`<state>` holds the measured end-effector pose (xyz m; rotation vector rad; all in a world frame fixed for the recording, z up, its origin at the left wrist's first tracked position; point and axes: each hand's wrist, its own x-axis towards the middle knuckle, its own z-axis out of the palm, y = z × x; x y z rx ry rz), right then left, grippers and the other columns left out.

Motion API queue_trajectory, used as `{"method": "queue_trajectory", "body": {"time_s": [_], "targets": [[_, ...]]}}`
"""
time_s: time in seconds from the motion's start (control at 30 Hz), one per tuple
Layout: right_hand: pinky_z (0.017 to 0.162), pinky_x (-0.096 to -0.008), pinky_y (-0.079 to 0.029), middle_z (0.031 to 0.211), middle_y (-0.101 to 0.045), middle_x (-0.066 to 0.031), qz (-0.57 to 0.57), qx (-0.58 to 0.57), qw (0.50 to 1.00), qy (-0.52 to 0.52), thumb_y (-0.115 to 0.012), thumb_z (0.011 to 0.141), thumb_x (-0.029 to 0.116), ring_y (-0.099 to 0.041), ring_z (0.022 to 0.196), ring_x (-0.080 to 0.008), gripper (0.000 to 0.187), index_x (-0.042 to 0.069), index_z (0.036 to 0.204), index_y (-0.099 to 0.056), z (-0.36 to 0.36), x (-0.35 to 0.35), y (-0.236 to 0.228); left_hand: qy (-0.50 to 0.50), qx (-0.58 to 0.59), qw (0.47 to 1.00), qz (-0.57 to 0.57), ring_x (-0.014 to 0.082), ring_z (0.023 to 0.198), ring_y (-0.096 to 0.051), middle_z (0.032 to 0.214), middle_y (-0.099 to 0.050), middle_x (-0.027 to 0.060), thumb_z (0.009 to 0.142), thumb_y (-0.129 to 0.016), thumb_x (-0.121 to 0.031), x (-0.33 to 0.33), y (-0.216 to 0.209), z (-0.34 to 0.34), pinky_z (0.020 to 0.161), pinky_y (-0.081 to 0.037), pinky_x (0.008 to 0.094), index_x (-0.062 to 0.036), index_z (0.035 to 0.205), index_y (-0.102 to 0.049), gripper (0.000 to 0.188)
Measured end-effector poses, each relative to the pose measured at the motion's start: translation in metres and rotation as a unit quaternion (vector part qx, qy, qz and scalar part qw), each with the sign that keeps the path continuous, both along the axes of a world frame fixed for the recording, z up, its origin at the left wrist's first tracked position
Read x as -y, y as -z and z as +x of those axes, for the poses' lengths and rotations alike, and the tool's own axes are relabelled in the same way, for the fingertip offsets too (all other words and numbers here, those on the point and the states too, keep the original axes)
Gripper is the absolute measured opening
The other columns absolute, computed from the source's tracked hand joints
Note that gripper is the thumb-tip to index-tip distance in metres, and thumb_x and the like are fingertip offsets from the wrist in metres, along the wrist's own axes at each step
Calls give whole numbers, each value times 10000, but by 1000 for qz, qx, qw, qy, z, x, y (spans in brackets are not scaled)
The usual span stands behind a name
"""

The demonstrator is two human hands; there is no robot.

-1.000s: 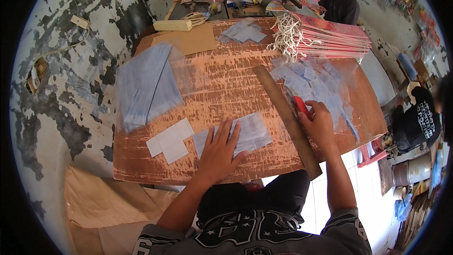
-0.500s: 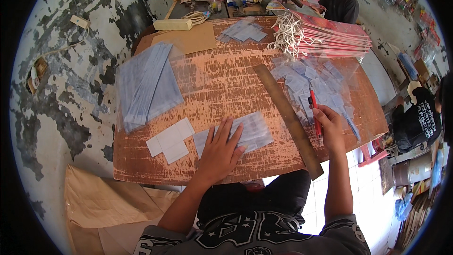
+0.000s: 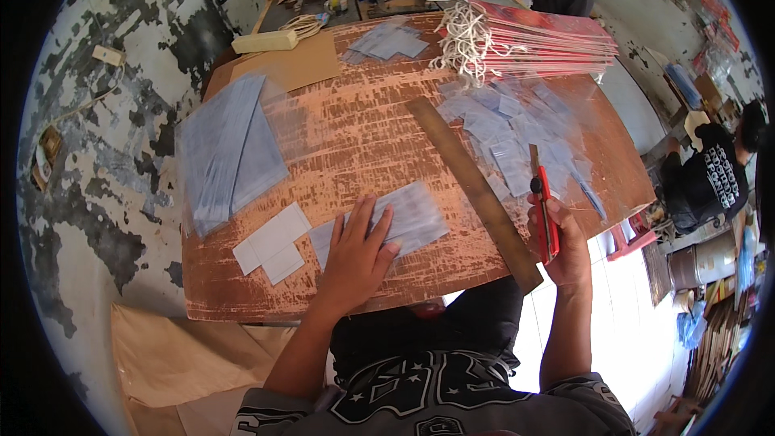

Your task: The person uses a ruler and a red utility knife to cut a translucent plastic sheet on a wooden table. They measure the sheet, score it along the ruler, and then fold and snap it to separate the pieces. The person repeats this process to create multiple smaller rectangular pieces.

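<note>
My left hand [image 3: 357,254] lies flat, fingers spread, on a bluish clear plastic strip [image 3: 420,214] near the table's front edge. A white paper template [image 3: 274,244] with lines on it lies just left of that strip. In my right hand [image 3: 569,242] is a red utility knife [image 3: 546,222], held upright with its blade pointing up and away from me. A long brown flat ruler [image 3: 476,194] lies slantwise between my hands. Beyond the knife spreads a loose heap of small cut plastic pieces [image 3: 508,125]. Larger plastic sheets [image 3: 230,153] are stacked at the left.
Red bags with white cords [image 3: 533,40] are piled at the far right of the table. Brown cardboard [image 3: 299,64] and a cream power strip [image 3: 265,41] lie far left, near more plastic pieces [image 3: 387,39]. Two people sit beyond and to the right.
My right hand has turned and drawn back toward me with the knife, which now stands more upright with its blade showing. My left hand stays on the plastic strip. The whole view has shifted slightly.
</note>
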<state>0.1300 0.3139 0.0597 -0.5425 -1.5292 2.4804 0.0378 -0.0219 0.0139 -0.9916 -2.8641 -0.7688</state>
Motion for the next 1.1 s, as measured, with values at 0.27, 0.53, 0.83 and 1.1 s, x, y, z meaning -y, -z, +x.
{"method": "queue_trajectory", "body": {"time_s": [0.27, 0.53, 0.83, 1.1], "targets": [[694, -245, -483, 966, -656, -40, -31, -8, 999, -1, -685, 1017, 368, -621, 812, -103, 509, -42, 1317, -647, 11, 6, 11, 24, 62, 993, 96, 391, 1594, -320, 1697, -383, 215, 1158, -454, -355, 13, 5, -13, 1311, -161, 572, -78, 1644, -439, 560], [592, -238, -472, 944, -656, -25, -47, -10, 999, 8, -714, 1010, 412, -586, 719, -102, 534, -7, 1328, -623, 20, 2, 21, -12, 319, 864, 390, 296, 1558, -411, 1656, -472, 193, 1182, -408, -397, 25, -2, -20, 1316, -244, 425, 34, 1633, -398, 624], [660, -248, -481, 943, -632, -27, -50, -18, 999, -3, -704, 1010, 395, -606, 765, -109, 513, -8, 1319, -629, 24, 0, 20, -15, 325, 674, 663, 356, 1459, -537, 1491, -601, 266, 1170, -421, -309, 41, 8, -30, 1259, -395, 478, 67, 1476, -518, 494], [698, -295, -530, 938, -613, -53, -80, -44, 996, -9, -681, 1029, 380, -634, 749, -162, 469, -1, 1291, -603, 12, 18, 12, -117, 356, 613, 695, 331, 1482, -502, 1595, -500, 256, 1146, -452, -334, 82, -27, 6, 1185, -462, 481, 7, 1547, -468, 526]]}}
